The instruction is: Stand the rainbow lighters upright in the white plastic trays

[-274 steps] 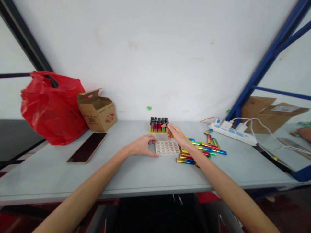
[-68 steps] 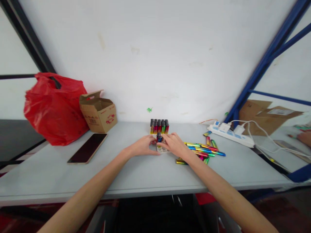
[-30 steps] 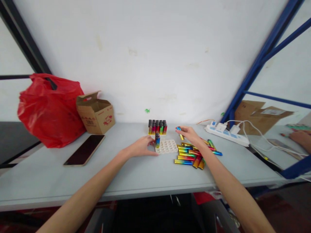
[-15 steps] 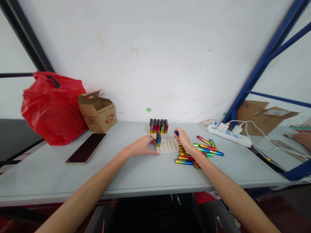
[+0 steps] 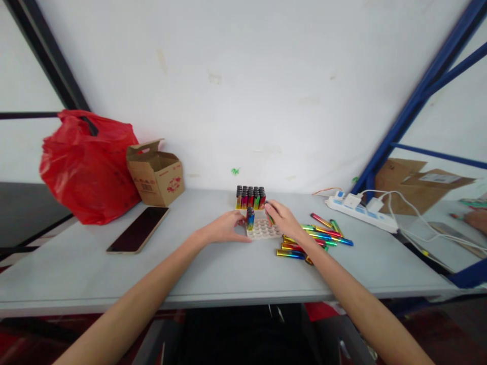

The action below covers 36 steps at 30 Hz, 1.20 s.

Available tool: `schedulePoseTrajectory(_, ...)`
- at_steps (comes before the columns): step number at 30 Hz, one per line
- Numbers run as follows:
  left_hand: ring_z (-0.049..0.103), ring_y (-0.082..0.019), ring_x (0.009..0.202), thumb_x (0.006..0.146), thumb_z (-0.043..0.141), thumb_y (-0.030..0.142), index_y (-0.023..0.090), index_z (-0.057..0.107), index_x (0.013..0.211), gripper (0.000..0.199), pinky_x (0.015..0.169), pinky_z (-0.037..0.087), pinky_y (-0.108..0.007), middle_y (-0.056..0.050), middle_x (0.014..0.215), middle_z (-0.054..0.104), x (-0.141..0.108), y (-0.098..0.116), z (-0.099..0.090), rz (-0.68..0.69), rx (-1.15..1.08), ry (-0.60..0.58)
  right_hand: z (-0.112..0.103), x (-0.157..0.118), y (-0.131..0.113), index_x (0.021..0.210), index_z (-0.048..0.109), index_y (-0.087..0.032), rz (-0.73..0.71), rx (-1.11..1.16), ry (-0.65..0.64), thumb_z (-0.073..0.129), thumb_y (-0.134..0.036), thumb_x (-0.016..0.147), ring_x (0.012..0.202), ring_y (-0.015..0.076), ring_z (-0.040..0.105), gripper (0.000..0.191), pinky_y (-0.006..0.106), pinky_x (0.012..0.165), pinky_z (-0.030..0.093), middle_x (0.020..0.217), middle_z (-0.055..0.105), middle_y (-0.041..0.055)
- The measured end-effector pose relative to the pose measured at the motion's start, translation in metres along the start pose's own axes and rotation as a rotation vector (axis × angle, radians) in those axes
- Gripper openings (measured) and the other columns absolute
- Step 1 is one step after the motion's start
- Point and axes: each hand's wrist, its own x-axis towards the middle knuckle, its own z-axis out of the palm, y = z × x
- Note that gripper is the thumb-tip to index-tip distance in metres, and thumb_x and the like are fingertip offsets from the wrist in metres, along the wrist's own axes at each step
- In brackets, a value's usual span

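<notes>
A white tray point(image 5: 262, 234) with rows of round holes lies on the grey table. Lighters point(image 5: 250, 219) with blue and yellow bodies stand upright at its left end. My left hand point(image 5: 227, 227) rests beside that end, thumb and fingers spread around the tray's left corner. Over the tray's right part, my right hand point(image 5: 280, 215) pinches a greenish lighter point(image 5: 270, 219), held tilted. Behind the tray stands a block of upright lighters point(image 5: 250, 198) with black tops. Loose shiny lighters point(image 5: 291, 253) lie in a pile under and beside my right wrist.
A phone point(image 5: 139, 230), an open cardboard box point(image 5: 155, 172) and a red plastic bag point(image 5: 89, 167) occupy the left side. At the right back lies a white power strip point(image 5: 361, 214) with plugs and cables. Another person's hand point(image 5: 476, 221) shows at the far right.
My right hand has moved left and turned, bringing the lighter from beside the tray to above its right part. My left hand stays in place. The view has shifted slightly.
</notes>
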Motion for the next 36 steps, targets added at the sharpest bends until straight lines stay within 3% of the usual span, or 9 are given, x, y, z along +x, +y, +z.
schedulePoseTrajectory(2, 0.069, -0.028, 0.098, 0.073, 0.084, 0.06, 0.017, 0.071, 0.112, 0.059, 0.091, 0.054, -0.038, -0.01, 0.111, 0.074, 0.0, 0.0, 0.0, -0.007, -0.001, -0.001, 0.001, -0.001, -0.004, 0.093, 0.064, -0.02, -0.133, -0.176, 0.028, 0.05, -0.068, 0.099, 0.089, 0.0207, 0.061, 0.051, 0.031, 0.078, 0.051, 0.092, 0.063, 0.0057)
schedulePoseTrajectory(4, 0.068, -0.029, 0.1, 0.074, 0.084, 0.059, 0.017, 0.071, 0.113, 0.059, 0.091, 0.054, -0.039, -0.01, 0.113, 0.074, 0.0, 0.001, -0.001, 0.002, -0.011, -0.007, 0.002, -0.003, -0.007, 0.084, 0.065, -0.02, -0.192, -0.296, 0.013, 0.054, -0.066, 0.099, 0.086, 0.0207, 0.061, 0.049, 0.032, 0.08, 0.05, 0.087, 0.064, 0.0056)
schedulePoseTrajectory(8, 0.068, -0.028, 0.1, 0.074, 0.084, 0.06, 0.018, 0.072, 0.111, 0.057, 0.091, 0.054, -0.038, -0.009, 0.112, 0.074, -0.001, 0.003, -0.002, 0.002, -0.014, 0.003, 0.006, -0.006, -0.011, 0.088, 0.068, -0.021, -0.102, -0.231, -0.044, 0.054, -0.061, 0.102, 0.065, 0.0167, 0.06, 0.045, 0.029, 0.069, 0.049, 0.072, 0.068, 0.001)
schedulePoseTrajectory(12, 0.067, -0.027, 0.096, 0.074, 0.083, 0.06, 0.018, 0.072, 0.109, 0.056, 0.087, 0.054, -0.037, -0.009, 0.108, 0.074, -0.001, 0.003, -0.002, -0.003, 0.017, 0.001, 0.01, -0.007, -0.009, 0.101, 0.071, -0.021, -0.076, -0.132, -0.098, 0.056, -0.056, 0.102, 0.068, 0.0179, 0.068, 0.038, 0.029, 0.069, 0.052, 0.082, 0.076, 0.003)
schedulePoseTrajectory(20, 0.066, -0.027, 0.094, 0.073, 0.083, 0.06, 0.018, 0.072, 0.11, 0.056, 0.085, 0.053, -0.037, -0.008, 0.105, 0.073, 0.0, 0.004, -0.001, -0.024, 0.032, -0.008, 0.009, -0.003, -0.007, 0.106, 0.069, -0.021, -0.257, -0.466, -0.203, 0.051, -0.046, 0.108, 0.082, 0.0205, 0.068, 0.03, 0.029, 0.076, 0.048, 0.094, 0.074, 0.0059)
schedulePoseTrajectory(27, 0.066, -0.027, 0.091, 0.074, 0.083, 0.058, 0.019, 0.072, 0.101, 0.049, 0.084, 0.053, -0.037, -0.008, 0.101, 0.072, 0.0, 0.006, -0.003, -0.01, 0.021, -0.005, 0.018, -0.007, -0.017, 0.107, 0.068, -0.022, -0.158, -0.61, -0.21, 0.057, -0.054, 0.104, 0.073, 0.0196, 0.066, 0.033, 0.027, 0.066, 0.041, 0.082, 0.073, 0.0028)
schedulePoseTrajectory(31, 0.068, -0.028, 0.097, 0.075, 0.082, 0.059, 0.018, 0.073, 0.112, 0.056, 0.088, 0.054, -0.036, -0.009, 0.111, 0.074, 0.0, 0.005, -0.003, -0.004, 0.013, -0.012, -0.004, -0.004, -0.014, 0.097, 0.069, -0.021, -0.129, -0.569, -0.185, 0.044, -0.052, 0.11, 0.072, 0.0182, 0.065, 0.042, 0.027, 0.07, 0.043, 0.079, 0.073, 0.003)
schedulePoseTrajectory(34, 0.068, -0.028, 0.1, 0.075, 0.082, 0.059, 0.017, 0.072, 0.116, 0.059, 0.09, 0.054, -0.036, -0.01, 0.115, 0.074, 0.0, 0.002, -0.002, -0.011, 0.002, -0.024, -0.04, -0.003, 0.0, 0.104, 0.071, -0.018, -0.058, -0.61, -0.099, 0.044, -0.04, 0.11, 0.087, 0.0207, 0.069, 0.035, 0.03, 0.083, 0.047, 0.095, 0.077, 0.0077)
schedulePoseTrajectory(36, 0.068, -0.028, 0.102, 0.075, 0.083, 0.058, 0.017, 0.072, 0.117, 0.06, 0.093, 0.054, -0.036, -0.01, 0.117, 0.074, 0.001, 0.0, -0.001, -0.024, 0.003, -0.034, -0.067, -0.004, 0.012, 0.111, 0.072, -0.016, 0.048, -0.666, -0.131, 0.05, -0.033, 0.107, 0.1, 0.0234, 0.071, 0.028, 0.031, 0.091, 0.049, 0.109, 0.078, 0.0116)
